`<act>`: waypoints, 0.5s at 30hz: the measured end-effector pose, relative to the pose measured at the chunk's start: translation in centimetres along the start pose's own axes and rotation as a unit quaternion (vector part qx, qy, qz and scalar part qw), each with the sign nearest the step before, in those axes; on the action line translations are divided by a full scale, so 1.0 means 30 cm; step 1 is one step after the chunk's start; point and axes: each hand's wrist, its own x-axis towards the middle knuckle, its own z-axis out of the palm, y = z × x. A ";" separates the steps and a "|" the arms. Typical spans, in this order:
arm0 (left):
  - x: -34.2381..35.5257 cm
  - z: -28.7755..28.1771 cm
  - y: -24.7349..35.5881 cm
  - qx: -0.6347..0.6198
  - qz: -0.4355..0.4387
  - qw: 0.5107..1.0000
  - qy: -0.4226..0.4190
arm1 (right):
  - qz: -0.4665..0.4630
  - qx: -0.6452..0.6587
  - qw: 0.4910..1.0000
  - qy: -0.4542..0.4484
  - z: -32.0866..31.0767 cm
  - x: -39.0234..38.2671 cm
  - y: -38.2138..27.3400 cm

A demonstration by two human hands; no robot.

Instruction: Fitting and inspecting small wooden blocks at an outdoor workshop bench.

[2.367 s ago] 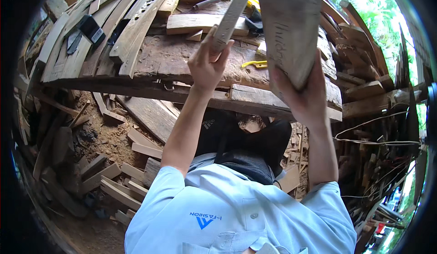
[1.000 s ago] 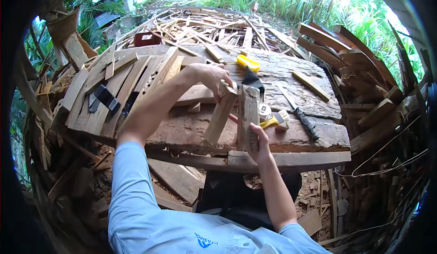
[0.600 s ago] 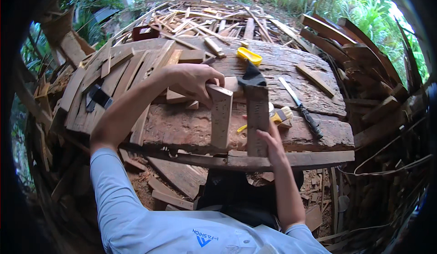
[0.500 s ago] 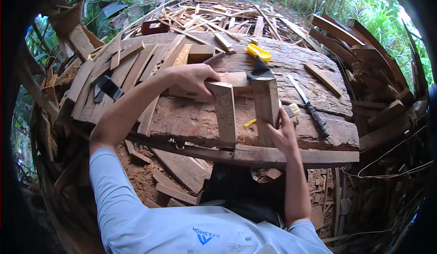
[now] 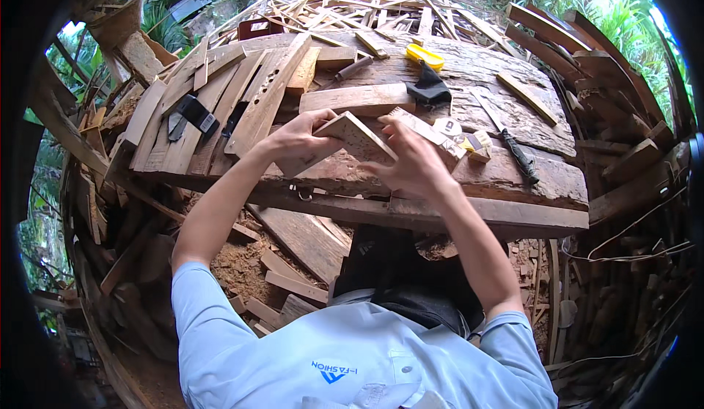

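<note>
My left hand is closed on a short wooden block, holding it tilted above the front of a rough plank bench. My right hand is open, fingers and thumb spread at the right end of that block; whether they touch it is unclear. A second block lies slanted behind my right hand. Right of it are a white round item, a brush with a yellow part and a knife with a dark handle. A longer block lies behind my hands.
A black cloth, yellow plastic case and dark rod are farther back. Loose planks and a dark device cover the bench's left. Scrap wood surrounds it; loose wires hang at right.
The two blocks that stood upright are now tilted or lying. My right hand has let go of its block and moved left to the one in my left hand.
</note>
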 end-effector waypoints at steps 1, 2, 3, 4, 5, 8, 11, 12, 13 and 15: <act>-0.008 0.012 -0.009 0.003 -0.011 1.000 0.023 | 0.015 -0.044 0.998 -0.039 0.024 -0.003 -0.034; -0.019 0.025 -0.006 0.006 -0.022 0.998 0.051 | 0.025 -0.089 0.993 -0.079 0.031 -0.003 -0.061; -0.017 0.042 -0.004 0.007 -0.006 0.998 0.058 | 0.016 -0.100 0.993 -0.061 0.032 -0.012 -0.066; -0.018 0.046 -0.001 0.002 -0.009 0.998 0.065 | 0.029 -0.095 0.994 -0.049 0.039 -0.009 -0.050; -0.020 0.058 0.017 -0.010 -0.012 0.999 0.048 | 0.019 -0.107 0.993 -0.040 0.042 -0.016 -0.027; -0.065 0.089 0.046 -0.021 -0.028 0.998 0.045 | 0.012 -0.134 0.990 -0.049 0.029 -0.015 -0.055; -0.083 0.096 0.057 -0.028 0.038 0.997 0.062 | 0.011 -0.139 0.988 -0.067 0.020 -0.017 -0.075; -0.081 0.097 0.064 -0.032 0.038 0.997 0.062 | -0.002 -0.131 0.990 -0.053 0.019 -0.020 -0.071; -0.076 0.097 0.069 -0.019 0.031 0.997 0.067 | -0.015 -0.124 0.991 -0.038 0.018 -0.022 -0.068; -0.062 0.089 0.088 0.008 0.026 0.997 0.077 | -0.006 -0.118 0.993 -0.029 0.032 -0.018 -0.054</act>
